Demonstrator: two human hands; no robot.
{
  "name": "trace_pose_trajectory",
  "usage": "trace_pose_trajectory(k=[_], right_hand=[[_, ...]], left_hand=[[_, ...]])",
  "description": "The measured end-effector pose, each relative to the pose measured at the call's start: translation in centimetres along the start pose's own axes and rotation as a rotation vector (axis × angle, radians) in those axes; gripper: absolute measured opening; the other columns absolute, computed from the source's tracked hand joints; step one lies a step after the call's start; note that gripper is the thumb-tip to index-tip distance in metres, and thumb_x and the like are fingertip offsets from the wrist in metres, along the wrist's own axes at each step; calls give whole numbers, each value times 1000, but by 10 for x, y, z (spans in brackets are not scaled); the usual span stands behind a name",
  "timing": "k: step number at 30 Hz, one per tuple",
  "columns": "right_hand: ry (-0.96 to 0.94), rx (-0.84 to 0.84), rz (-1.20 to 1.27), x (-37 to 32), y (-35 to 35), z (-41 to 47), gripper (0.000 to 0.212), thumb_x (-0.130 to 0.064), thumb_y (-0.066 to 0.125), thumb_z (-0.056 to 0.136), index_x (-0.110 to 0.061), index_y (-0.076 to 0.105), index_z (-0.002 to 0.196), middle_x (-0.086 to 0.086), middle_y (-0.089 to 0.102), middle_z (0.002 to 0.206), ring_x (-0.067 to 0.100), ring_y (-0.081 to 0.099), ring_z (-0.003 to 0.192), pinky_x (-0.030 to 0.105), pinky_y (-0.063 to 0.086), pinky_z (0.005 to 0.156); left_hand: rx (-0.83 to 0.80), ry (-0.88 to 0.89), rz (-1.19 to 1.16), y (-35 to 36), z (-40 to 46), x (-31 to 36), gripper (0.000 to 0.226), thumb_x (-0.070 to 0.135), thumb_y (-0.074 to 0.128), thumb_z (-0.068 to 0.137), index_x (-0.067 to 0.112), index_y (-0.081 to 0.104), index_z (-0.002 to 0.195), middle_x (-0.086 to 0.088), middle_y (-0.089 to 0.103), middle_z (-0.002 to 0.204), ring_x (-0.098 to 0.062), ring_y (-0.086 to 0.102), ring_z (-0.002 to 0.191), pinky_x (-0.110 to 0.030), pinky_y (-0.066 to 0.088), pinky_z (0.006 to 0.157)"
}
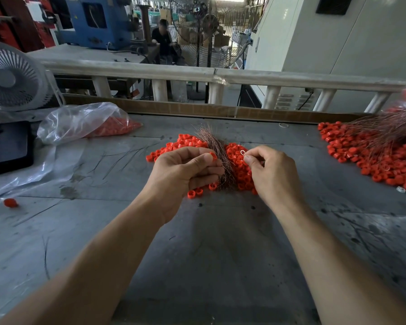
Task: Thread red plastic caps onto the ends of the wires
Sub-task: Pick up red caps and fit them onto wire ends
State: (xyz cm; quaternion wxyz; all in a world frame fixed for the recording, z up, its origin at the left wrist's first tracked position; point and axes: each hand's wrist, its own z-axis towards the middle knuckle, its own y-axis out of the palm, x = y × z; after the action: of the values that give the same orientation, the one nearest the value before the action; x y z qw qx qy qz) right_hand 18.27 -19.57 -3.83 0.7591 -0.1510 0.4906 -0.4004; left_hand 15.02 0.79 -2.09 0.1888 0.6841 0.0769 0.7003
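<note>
Grey scuffed workbench (211,242), workshop beyond a white railing (197,75).

At nine o'clock, a white desk fan (12,78) and a dark tray (7,147); just right, a clear bag of red caps (85,123). Lone cap (10,202) near eight o'clock. Dead centre, a heap of red caps (238,165) split by a bundle of thin copper wires (217,148) standing up through it. Left hand (185,172) curled round the bundle, pinching one red cap (213,156) at thumb and forefinger. Right hand (273,172) over the heap, fingertips pinched on a wire's small loop end (243,152). At three o'clock, finished pile of capped wires (370,151).
</note>
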Motion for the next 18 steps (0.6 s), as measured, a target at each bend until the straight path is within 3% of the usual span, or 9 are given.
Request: trace_pose_trajectory(k=[4,8,15,18], right_hand=[[33,16,40,-3,0,1,12,-20,64,99,-19,72,90,-5,71,78,15,69,73,34,58,69],[24,40,40,-5,-2,0,12,-20,66,95,-21,67,84,-10,66,74,5,62,68,9,42,56],[58,-1,76,-2,1,2,10,-29,71,96,-20,71,91,-9,68,81,5,62,73,12,40,58],[71,-18,99,-2,1,2,5,-26,75,93,-22,74,91,-13,68,79,0,62,74,6,42,57]], left_hand=[[-1,0,6,0,0,0,13,7,68,93,1,70,104,-24,75,102,-30,76,94,-29,61,73],[-3,-1,1,0,0,0,12,7,68,92,2,70,103,-24,75,102,-30,76,93,-30,61,74],[-5,0,-6,0,1,0,17,10,71,88,2,70,103,-24,75,102,-30,76,93,-30,61,74],[-5,1,-4,0,1,0,16,11,71,88,3,70,102,-24,75,102,-30,76,93,-31,62,75]])
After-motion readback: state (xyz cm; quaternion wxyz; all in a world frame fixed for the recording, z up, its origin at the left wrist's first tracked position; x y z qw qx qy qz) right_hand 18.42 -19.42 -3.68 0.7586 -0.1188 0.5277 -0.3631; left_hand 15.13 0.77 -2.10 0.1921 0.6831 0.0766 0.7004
